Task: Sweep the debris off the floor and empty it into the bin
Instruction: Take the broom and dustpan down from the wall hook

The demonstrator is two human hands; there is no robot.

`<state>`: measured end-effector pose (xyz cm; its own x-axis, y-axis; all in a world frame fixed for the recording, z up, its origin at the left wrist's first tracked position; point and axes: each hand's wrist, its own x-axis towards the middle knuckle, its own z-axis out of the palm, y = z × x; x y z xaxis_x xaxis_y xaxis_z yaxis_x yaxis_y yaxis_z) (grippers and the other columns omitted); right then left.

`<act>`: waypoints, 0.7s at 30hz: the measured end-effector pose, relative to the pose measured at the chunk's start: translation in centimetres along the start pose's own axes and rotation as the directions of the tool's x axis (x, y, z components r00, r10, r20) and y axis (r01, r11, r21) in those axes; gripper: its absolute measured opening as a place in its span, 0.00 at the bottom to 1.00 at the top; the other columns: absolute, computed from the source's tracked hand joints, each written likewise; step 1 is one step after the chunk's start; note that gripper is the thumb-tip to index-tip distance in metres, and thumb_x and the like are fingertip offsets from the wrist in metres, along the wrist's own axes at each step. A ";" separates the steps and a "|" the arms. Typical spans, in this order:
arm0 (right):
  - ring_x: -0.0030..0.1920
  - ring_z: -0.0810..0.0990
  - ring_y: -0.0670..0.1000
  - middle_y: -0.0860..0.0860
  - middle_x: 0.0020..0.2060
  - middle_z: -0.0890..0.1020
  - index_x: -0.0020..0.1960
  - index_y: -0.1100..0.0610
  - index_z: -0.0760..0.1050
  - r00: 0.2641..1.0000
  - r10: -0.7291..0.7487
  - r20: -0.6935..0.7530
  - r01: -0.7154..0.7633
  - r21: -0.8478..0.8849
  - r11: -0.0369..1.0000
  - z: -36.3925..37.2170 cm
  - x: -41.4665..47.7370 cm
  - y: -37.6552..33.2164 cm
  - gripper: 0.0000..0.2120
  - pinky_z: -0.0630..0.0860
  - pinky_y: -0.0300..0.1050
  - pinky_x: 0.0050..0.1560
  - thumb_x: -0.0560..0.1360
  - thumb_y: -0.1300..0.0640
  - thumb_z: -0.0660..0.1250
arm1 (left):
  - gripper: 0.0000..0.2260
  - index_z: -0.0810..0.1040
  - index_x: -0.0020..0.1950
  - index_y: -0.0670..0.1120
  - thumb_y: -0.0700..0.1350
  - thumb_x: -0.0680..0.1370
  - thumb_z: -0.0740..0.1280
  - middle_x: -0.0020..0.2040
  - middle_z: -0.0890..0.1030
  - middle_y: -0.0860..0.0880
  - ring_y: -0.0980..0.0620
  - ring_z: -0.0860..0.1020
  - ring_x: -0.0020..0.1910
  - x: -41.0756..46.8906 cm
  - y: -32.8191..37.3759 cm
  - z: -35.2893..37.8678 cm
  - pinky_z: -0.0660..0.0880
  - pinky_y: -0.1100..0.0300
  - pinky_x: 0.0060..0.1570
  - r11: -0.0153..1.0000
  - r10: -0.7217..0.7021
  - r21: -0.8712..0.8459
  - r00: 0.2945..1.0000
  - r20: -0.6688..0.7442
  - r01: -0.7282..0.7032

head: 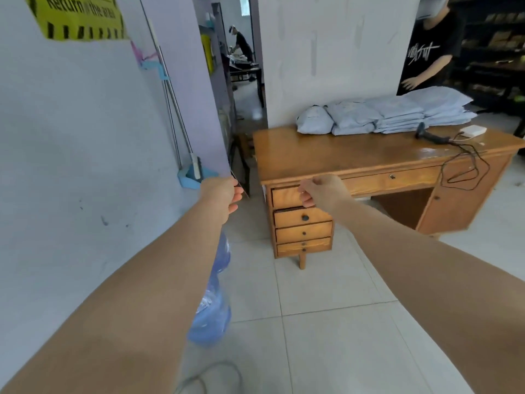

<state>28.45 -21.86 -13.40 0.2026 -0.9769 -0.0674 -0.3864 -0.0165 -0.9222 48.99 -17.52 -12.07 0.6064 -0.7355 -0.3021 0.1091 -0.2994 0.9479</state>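
Yellow sign (76, 15) cut by top edge; blue bag (211, 317) partly behind left forearm (159, 280); distant person (241, 44) blurred

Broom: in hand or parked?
Parked: the broom stands upright against the wall beside the dustpan, and neither the left hand nor the right hand touches it.

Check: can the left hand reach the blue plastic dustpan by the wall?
Probably yes: left hand is just right of the blue plastic dustpan, nothing between; a translucent blue bag hangs under that arm.
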 end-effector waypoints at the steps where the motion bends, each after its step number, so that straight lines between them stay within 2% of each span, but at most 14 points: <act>1: 0.37 0.81 0.46 0.49 0.37 0.83 0.42 0.55 0.80 1.000 -0.005 0.018 0.005 0.003 1.000 0.8 1.1 -0.3 0.14 0.78 0.37 0.41 0.82 0.53 0.61 | 0.09 0.78 0.55 0.44 0.45 0.81 0.60 0.37 0.80 0.50 0.55 0.76 0.34 1.2 0.1 -0.4 0.73 0.60 0.36 1.000 -0.001 -0.003 1.000 -0.028 0.001; 3: 0.36 0.80 0.44 0.49 0.37 0.82 0.46 0.57 0.81 0.998 -0.021 0.061 0.020 0.006 1.000 2.0 3.7 -0.7 0.13 0.73 0.33 0.36 0.83 0.53 0.60 | 0.09 0.78 0.55 0.44 0.45 0.80 0.61 0.36 0.80 0.49 0.54 0.76 0.32 3.5 0.4 -0.8 0.73 0.61 0.35 1.000 0.008 -0.002 0.997 -0.081 -0.008; 5: 0.36 0.79 0.44 0.49 0.37 0.82 0.49 0.58 0.82 0.993 -0.042 0.108 0.042 0.002 0.999 3.0 6.6 -1.0 0.14 0.74 0.32 0.37 0.83 0.53 0.60 | 0.08 0.77 0.54 0.44 0.45 0.80 0.62 0.35 0.79 0.49 0.54 0.76 0.31 5.8 1.0 -0.8 0.72 0.61 0.34 1.000 0.024 0.003 0.992 -0.124 -0.024; 7: 0.38 0.80 0.46 0.49 0.37 0.82 0.50 0.59 0.82 0.987 -0.062 0.148 0.061 0.011 0.998 3.6 9.9 -1.4 0.14 0.75 0.33 0.41 0.83 0.53 0.60 | 0.05 0.76 0.48 0.44 0.44 0.80 0.63 0.34 0.78 0.49 0.54 0.75 0.30 7.9 1.8 -0.3 0.71 0.61 0.34 0.999 0.031 -0.006 0.986 -0.161 -0.032; 9: 0.40 0.81 0.48 0.51 0.39 0.82 0.51 0.61 0.81 0.979 -0.088 0.182 0.083 0.033 0.996 3.7 13.2 -1.9 0.14 0.78 0.34 0.43 0.83 0.54 0.61 | 0.09 0.74 0.41 0.45 0.43 0.80 0.62 0.29 0.78 0.49 0.53 0.73 0.28 9.9 2.8 0.6 0.69 0.63 0.31 0.999 0.028 -0.021 0.979 -0.200 -0.033; 11: 0.42 0.81 0.49 0.53 0.40 0.82 0.52 0.63 0.81 0.969 -0.111 0.219 0.105 0.038 0.994 3.4 16.5 -2.4 0.14 0.78 0.33 0.41 0.83 0.55 0.60 | 0.10 0.73 0.39 0.45 0.43 0.80 0.62 0.24 0.77 0.50 0.52 0.71 0.26 12.0 3.9 1.7 0.66 0.65 0.29 0.999 0.009 -0.038 0.969 -0.245 -0.019; 13: 0.40 0.81 0.48 0.53 0.41 0.82 0.53 0.63 0.81 0.962 -0.122 0.245 0.122 0.014 0.992 3.2 19.7 -2.9 0.14 0.79 0.35 0.41 0.83 0.55 0.60 | 0.07 0.74 0.42 0.45 0.43 0.79 0.61 0.29 0.78 0.49 0.52 0.73 0.28 13.9 5.0 2.9 0.68 0.64 0.32 1.000 -0.003 -0.027 0.958 -0.287 -0.005; 15: 0.38 0.80 0.46 0.53 0.43 0.84 0.53 0.62 0.82 0.957 -0.133 0.258 0.147 -0.035 0.989 3.3 22.8 -3.4 0.15 0.74 0.32 0.34 0.83 0.55 0.60 | 0.05 0.76 0.47 0.44 0.43 0.80 0.61 0.34 0.79 0.48 0.53 0.75 0.30 15.4 6.0 3.8 0.72 0.61 0.35 1.000 -0.002 -0.026 0.949 -0.315 -0.006; 18: 0.37 0.80 0.45 0.55 0.47 0.85 0.54 0.61 0.82 0.949 -0.146 0.279 0.164 -0.043 0.985 4.1 26.5 -4.3 0.15 0.68 0.30 0.31 0.83 0.54 0.60 | 0.06 0.76 0.52 0.42 0.42 0.80 0.61 0.36 0.79 0.48 0.54 0.75 0.32 17.4 7.1 4.6 0.73 0.60 0.37 0.999 -0.004 -0.037 0.933 -0.361 -0.010; 21: 0.36 0.79 0.45 0.54 0.44 0.84 0.53 0.62 0.82 0.936 -0.155 0.316 0.168 -0.015 0.986 5.4 29.5 -4.9 0.15 0.69 0.27 0.28 0.83 0.55 0.60 | 0.07 0.76 0.52 0.42 0.43 0.80 0.60 0.35 0.79 0.48 0.54 0.75 0.31 19.8 8.0 4.4 0.72 0.60 0.35 0.999 -0.021 -0.037 0.915 -0.402 0.007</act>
<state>41.19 -49.40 -12.96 0.5339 -0.8445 -0.0408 -0.3607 -0.1838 -0.9144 58.40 -37.12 -10.89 0.8696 -0.4222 -0.2561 0.1423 -0.2824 0.9487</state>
